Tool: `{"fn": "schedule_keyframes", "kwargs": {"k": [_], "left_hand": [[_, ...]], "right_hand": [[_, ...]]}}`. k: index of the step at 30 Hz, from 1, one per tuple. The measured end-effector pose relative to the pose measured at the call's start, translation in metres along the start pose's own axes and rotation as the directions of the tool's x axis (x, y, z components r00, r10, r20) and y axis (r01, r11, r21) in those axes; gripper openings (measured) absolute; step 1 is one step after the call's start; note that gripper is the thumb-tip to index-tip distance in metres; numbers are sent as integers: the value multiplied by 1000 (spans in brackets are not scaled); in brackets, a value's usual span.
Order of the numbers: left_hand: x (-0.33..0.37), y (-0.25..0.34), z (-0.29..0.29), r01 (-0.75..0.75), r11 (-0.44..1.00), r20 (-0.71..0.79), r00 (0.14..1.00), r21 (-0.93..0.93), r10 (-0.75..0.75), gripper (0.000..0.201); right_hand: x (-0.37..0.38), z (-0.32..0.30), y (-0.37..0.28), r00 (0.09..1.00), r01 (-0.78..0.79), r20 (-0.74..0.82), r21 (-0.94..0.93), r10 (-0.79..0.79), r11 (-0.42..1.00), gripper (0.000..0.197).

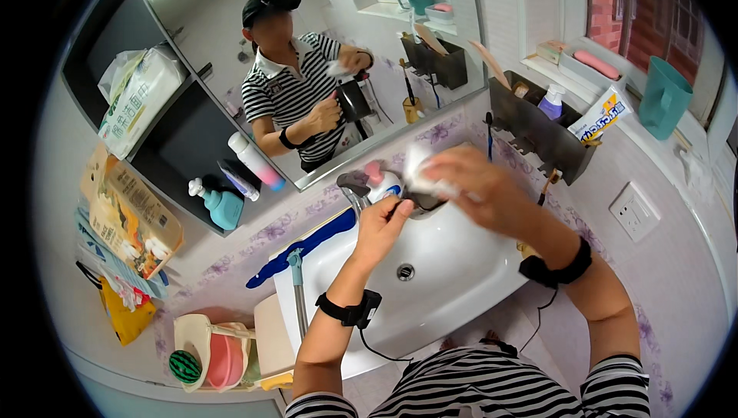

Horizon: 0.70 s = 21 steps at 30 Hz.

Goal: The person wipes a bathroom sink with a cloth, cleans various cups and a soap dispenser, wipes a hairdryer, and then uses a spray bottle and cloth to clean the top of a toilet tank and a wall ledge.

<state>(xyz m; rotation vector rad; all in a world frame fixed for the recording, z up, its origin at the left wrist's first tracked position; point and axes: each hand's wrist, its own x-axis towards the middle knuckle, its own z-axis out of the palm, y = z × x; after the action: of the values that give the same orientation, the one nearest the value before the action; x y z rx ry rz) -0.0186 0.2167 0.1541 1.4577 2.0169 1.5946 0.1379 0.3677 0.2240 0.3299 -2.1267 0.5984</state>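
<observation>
Above the back of the white sink (461,280), my left hand (382,226) is closed on the handle of a dark object (427,201); my other hand covers most of it, and its kind cannot be made out. My right hand (492,195) is smeared by motion and holds a white cloth or tissue (421,166) over that dark object. The mirror (323,41) reflects both: a black, boxy body in the left hand, white material against its top. Just behind my hands stand a white bottle with a pink pump (377,178) and the faucet (354,187).
A blue cloth (307,247) lies along the sink's left rim, near a grey pole with a teal head (296,260). Dark wall caddy (530,122) and teal cup (665,95) are at the right. Shelves (165,114) with bottles flank the mirror's left. Thin cords hang from both black wristbands.
</observation>
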Motion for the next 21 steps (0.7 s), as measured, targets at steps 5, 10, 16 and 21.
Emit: {"fn": "schedule_keyframes", "kwargs": {"k": [5, 10, 16, 21], "left_hand": [[-9, 5, 11, 90, 996, 1, 996, -16, -90, 36], [0, 5, 20, 72, 997, -32, 997, 10, -71, 34], [23, -11, 34, 116, 980, -164, 976, -160, -142, 33], [80, 18, 44, 100, 923, -193, 964, -373, -183, 43]], "right_hand": [[-9, 19, 11, 999, -9, -41, -189, 2, 982, 33], [-21, 18, 13, 988, -107, -138, -227, 77, 968, 32], [-24, 8, 10, 993, -110, -46, -131, 105, 985, 30], [-60, -6, 9, 954, -270, -145, -31, 263, 962, 25]]}}
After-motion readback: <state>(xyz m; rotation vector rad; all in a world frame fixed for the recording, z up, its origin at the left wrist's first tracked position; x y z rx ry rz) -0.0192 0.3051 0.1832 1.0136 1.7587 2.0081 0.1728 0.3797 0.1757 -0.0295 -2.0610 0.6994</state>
